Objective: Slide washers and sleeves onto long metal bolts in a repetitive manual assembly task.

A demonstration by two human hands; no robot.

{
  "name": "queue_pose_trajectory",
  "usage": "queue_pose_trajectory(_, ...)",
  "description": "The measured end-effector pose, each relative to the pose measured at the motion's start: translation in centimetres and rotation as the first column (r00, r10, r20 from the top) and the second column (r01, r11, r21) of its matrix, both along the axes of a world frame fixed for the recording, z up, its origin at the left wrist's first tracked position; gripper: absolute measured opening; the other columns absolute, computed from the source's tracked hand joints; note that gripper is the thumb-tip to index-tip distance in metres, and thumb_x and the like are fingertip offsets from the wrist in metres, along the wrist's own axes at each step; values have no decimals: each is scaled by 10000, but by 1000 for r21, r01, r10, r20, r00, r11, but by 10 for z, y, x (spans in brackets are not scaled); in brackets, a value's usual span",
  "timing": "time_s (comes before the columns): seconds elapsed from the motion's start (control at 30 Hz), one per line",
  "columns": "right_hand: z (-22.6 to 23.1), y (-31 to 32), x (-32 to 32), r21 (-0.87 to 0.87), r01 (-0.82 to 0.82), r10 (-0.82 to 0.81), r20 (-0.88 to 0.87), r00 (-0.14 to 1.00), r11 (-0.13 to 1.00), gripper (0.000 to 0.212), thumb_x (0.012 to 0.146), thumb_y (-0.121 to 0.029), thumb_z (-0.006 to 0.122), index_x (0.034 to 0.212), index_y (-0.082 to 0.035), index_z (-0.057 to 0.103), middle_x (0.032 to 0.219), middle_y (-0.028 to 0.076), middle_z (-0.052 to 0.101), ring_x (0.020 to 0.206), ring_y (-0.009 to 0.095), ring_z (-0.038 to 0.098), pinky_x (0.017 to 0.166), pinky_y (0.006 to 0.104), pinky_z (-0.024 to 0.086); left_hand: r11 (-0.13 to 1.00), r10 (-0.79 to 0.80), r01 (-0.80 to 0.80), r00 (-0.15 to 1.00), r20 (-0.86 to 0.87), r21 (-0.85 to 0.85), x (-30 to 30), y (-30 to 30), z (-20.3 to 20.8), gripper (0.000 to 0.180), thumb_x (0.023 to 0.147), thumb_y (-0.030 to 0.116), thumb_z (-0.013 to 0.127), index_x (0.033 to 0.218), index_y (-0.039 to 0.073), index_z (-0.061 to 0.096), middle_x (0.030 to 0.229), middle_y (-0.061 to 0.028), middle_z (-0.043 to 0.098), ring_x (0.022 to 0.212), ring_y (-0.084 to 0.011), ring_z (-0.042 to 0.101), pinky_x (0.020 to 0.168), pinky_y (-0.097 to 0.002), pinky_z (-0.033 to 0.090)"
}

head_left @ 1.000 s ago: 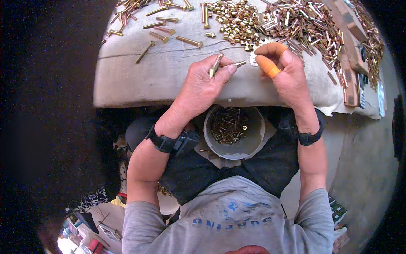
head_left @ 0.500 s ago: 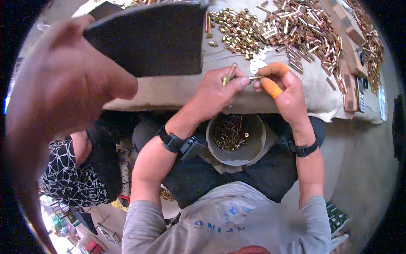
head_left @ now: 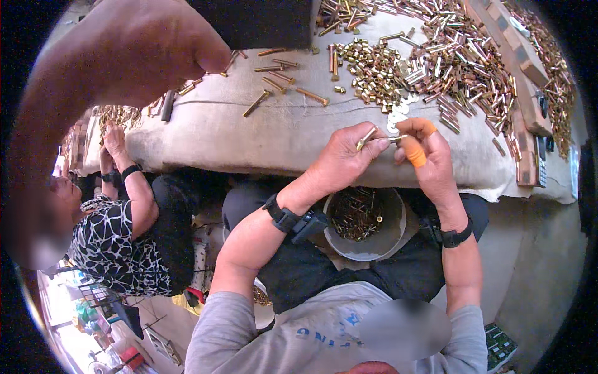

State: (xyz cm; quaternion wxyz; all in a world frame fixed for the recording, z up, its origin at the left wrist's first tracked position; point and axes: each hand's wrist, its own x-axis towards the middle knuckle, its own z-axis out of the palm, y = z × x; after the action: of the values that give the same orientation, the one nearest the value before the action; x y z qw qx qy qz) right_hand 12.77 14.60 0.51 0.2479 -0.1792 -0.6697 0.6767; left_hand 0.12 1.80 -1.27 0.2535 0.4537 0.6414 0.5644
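Observation:
My left hand (head_left: 349,154) is closed around a brass-coloured bolt (head_left: 367,138), slanting up between its fingers. Between that thumb and finger it also pinches a thin metal bolt (head_left: 393,140), which points toward my right hand (head_left: 431,156). Orange covers sit on my right thumb and forefinger, closed at the thin bolt's end; any small part there is hidden. Just beyond my fingertips lie white washers (head_left: 398,115) and a heap of short brass sleeves (head_left: 377,68). Below my hands, between my knees, a grey bucket (head_left: 398,240) holds many metal pieces.
Loose bolts (head_left: 311,96) lie on the cloth-covered table (head_left: 249,140), with a heap of metal tubes (head_left: 470,62) at the right beside a wooden rail (head_left: 520,93). Another person's arm (head_left: 143,53) and a dark panel (head_left: 261,22) loom upper left. A co-worker (head_left: 115,243) sits at left.
The view has shifted, so my hands appear farther right and lower. The dark panel and the arm beside it have moved up, uncovering bolts on the table. My hands keep their pinch.

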Motion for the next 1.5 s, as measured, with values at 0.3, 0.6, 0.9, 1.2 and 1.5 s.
queue_pose_trajectory(0.3, -15, 30, 10, 427, -167, 28, 314, 949, 889, 167, 926, -177, 610, 920, -11, 596, 766, 25, 609, 638, 83, 572, 572, 240, 471, 996, -58, 57, 998, -8, -64, 7, 2, 5, 177, 945, 188, 578, 944, 15, 619, 775, -10, 603, 745, -59, 507, 666, -256, 446)
queue_pose_trajectory(0.6, -13, 19, 8, 325, -78, 37, 131, 991, 943, 281, 951, -279, 581, 817, -33, 600, 679, 19, 593, 586, 87, 572, 524, 241, 467, 998, -20, 12, 993, -118, -62, 12, 1, 1, 137, 927, 156, 601, 963, 26, 620, 765, -95, 636, 702, -126, 588, 649, -289, 477)
queue_pose_trajectory(0.9, -8, 5, 4, -265, -299, 333, 91, 939, 917, 679, 971, -575, 306, 1080, 35, 581, 892, 118, 628, 797, 181, 653, 715, 279, 535, 953, 287, -225, 890, -355, 205, -3, 4, 1, 94, 893, 77, 609, 971, 25, 619, 806, -149, 656, 749, -256, 669, 642, -322, 509)
queue_pose_trajectory(1.2, -2, -10, 7, -548, -187, 212, -17, 977, 816, 726, 986, -539, 285, 1349, 82, 383, 1271, 200, 521, 1105, 252, 589, 929, 343, 498, 985, 172, -124, 712, -680, 120, 1, 4, -12, 282, 785, 52, 645, 1062, 41, 591, 875, -180, 639, 750, -349, 647, 612, -399, 523)
queue_pose_trajectory(1.5, -11, -12, 8, -517, -168, 206, 16, 978, 839, 747, 977, -569, 276, 1352, 67, 393, 1252, 184, 539, 1129, 232, 574, 940, 331, 488, 974, 226, -161, 658, -719, 159, 19, -2, -15, 343, 738, 62, 649, 1071, 34, 569, 850, -143, 608, 705, -325, 642, 607, -394, 526)
